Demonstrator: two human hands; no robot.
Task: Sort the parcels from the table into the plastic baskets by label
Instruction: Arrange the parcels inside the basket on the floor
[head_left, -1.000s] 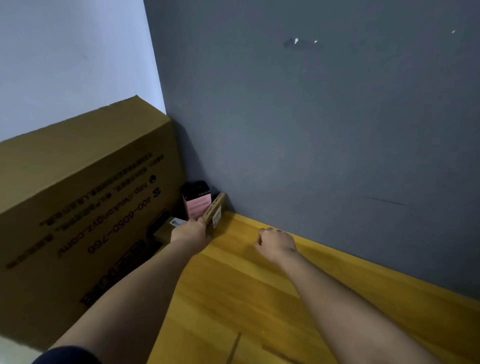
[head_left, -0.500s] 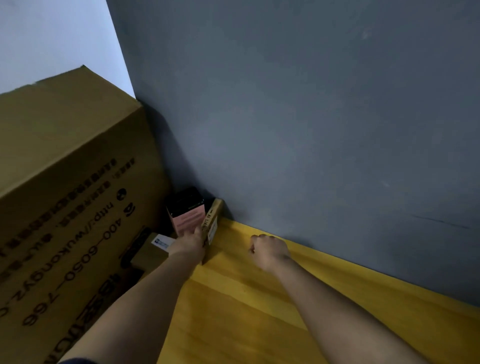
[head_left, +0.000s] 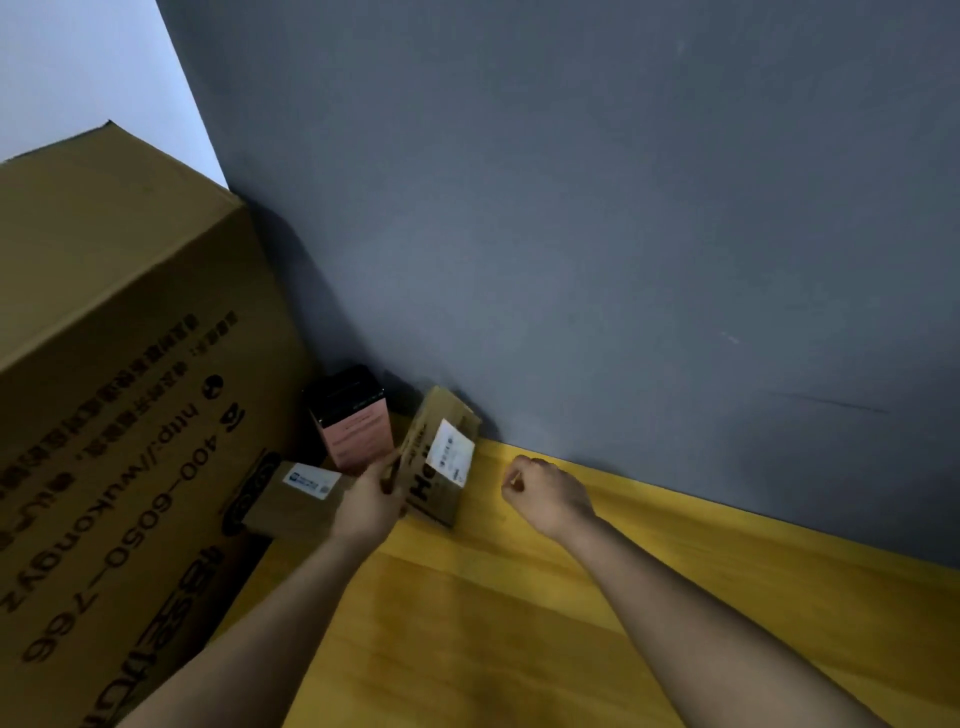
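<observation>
**Parcel tipped up, label turned toward you**

Since the frame half a second ago, the small brown parcel has swung round: then it stood edge-on to you against the grey wall, now its broad face with the white shipping label shows. Your left hand holds it by its near left edge, fingers curled around the cardboard, with the box tilted on the yellow wooden table and its far corner close to the wall. That tilt looks deliberate, since you need the label readable before you can choose a basket.

Your right hand sits just beside the parcel, apart from it, clenched into a loose fist with nothing in it. It seems placed to take the parcel's other side if you lift.

Two more parcels wait in the corner: a pink box with a black top standing upright behind your left hand, and a flat brown box with a small blue-and-white label lying against the large printed carton on the left. They are packed tightly, so drawing the tilted parcel toward you first should free the others.

No plastic basket is in view; you will likely have to turn away from the wall to find one. Sorting here appears barely begun.
</observation>
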